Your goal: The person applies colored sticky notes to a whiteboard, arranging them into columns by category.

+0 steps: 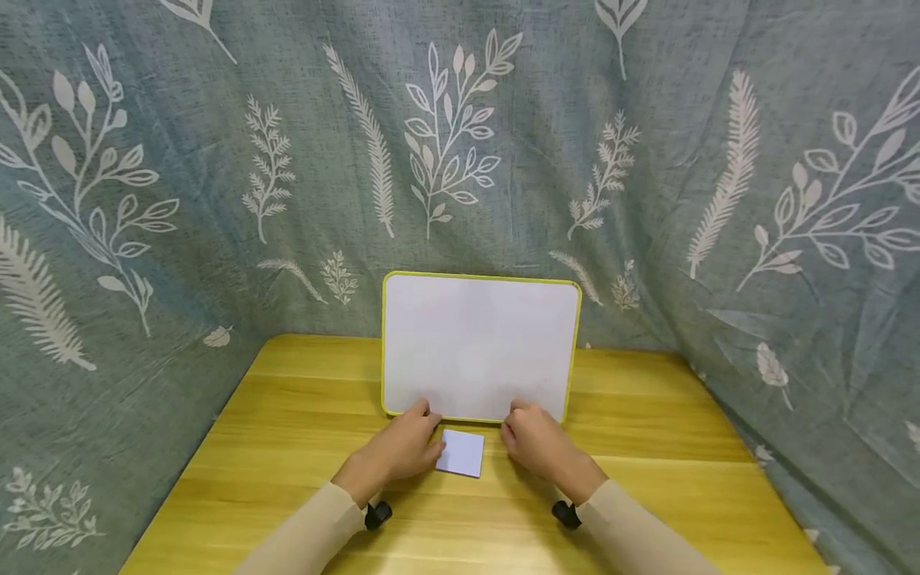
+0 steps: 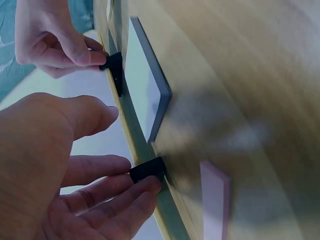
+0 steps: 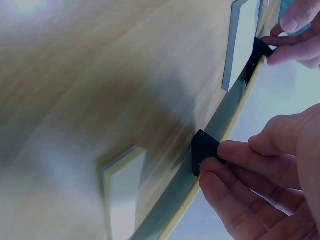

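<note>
A whiteboard (image 1: 477,343) with a thin yellow frame stands at the back of the table, its lower edge towards the hands. My left hand (image 1: 406,439) holds a small black bracket (image 2: 148,170) at the left part of that edge; its thumb stands off the bracket in the left wrist view. Further right, my right hand (image 1: 541,441) grips a matching black bracket (image 3: 205,151) between its fingers. Between the hands a square, pale lilac pad (image 1: 461,453) lies flat on the table. Both brackets are hidden behind the hands in the head view.
Beside the left hand lies a pink pad (image 2: 215,202), and a pale yellow-edged pad (image 3: 125,192) lies near the right hand. Wood-grain table (image 1: 287,447) extends around them. Patterned green cloth (image 1: 316,160) hangs behind and on both sides.
</note>
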The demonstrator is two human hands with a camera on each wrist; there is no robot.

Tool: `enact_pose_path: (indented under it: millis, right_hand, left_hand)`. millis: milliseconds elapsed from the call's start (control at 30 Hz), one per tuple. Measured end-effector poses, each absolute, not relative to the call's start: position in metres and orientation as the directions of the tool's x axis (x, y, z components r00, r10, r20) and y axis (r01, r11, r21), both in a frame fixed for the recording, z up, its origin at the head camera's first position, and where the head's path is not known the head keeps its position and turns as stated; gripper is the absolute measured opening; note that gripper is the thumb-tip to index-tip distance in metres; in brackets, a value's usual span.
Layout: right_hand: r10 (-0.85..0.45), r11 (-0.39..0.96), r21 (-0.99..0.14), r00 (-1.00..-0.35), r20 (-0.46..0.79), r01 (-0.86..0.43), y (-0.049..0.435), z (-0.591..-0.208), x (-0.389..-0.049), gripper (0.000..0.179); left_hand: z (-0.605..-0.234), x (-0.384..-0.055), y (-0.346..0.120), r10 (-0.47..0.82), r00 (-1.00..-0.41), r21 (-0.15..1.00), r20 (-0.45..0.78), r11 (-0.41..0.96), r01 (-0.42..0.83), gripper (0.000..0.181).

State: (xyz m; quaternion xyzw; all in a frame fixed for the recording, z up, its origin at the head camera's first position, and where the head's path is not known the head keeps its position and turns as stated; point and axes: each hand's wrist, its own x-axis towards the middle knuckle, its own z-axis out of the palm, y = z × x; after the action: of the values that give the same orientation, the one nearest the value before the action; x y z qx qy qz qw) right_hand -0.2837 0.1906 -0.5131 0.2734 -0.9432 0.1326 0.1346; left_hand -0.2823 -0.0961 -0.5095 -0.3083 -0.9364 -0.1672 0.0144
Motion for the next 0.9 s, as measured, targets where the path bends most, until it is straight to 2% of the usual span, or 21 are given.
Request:
enact_pose_path:
  millis: [200, 467, 633, 767, 900]
  right_hand:
    - [-0.442, 0.827, -0.211, -0.835, 0.329, -0.521, 0.196, -0.515, -0.276, 0.031]
    - [-0.45, 0.826, -0.183, -0.819, 0.356, -0.533, 0.196, -0.517, -0.27, 0.034]
    - [-0.456, 0.822, -0.185, -0.818, 0.349, -0.538, 0.197, -0.513, -0.264, 0.03]
    - [-0.469, 0.81, -0.193, -0.809, 0.354, -0.554, 0.198, -0.51, -0.261, 0.019]
    - [-0.475, 0.804, -0.195, -0.803, 0.359, -0.562, 0.197, -0.51, -0.258, 0.009]
  left_hand:
    - [-0.507, -0.272, -0.096, 0.593, -0.796, 0.305, 0.124, 0.74, 0.599, 0.039]
    - [-0.509, -0.262, -0.097, 0.579, -0.812, 0.337, 0.072, 0.752, 0.566, 0.068]
    - [-0.51, -0.257, -0.102, 0.567, -0.818, 0.372, 0.093, 0.743, 0.557, 0.077]
    - [-0.511, -0.252, -0.11, 0.517, -0.847, 0.38, 0.122, 0.764, 0.521, 0.079]
    - [-0.51, -0.246, -0.119, 0.425, -0.901, 0.37, 0.092, 0.825, 0.427, 0.08]
